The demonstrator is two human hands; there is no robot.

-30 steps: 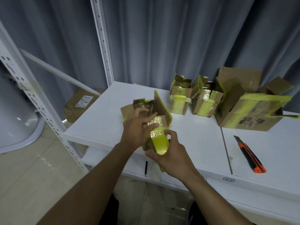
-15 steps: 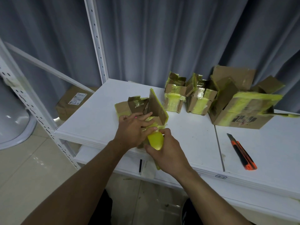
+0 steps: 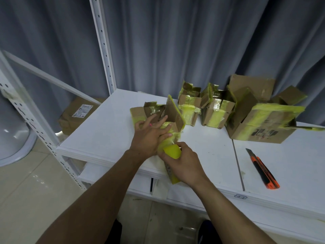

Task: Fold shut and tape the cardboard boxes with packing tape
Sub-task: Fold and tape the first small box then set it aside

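A small cardboard box with yellow tape on its flaps stands near the front left of the white table, its flaps up. My left hand lies flat on the box's near side, fingers straight, pressing yellow tape onto it. My right hand grips a roll of yellow packing tape just below the box, at the table's front edge. A strip of tape runs from the roll up under my left fingers.
Two small taped boxes and a larger open box stand at the back of the table. An orange utility knife lies at the right. A white shelf post rises at the left; another box sits on the floor behind.
The roll in my right hand has moved a little down and toward me, drawing out tape. My left hand has flattened further onto the box's side.
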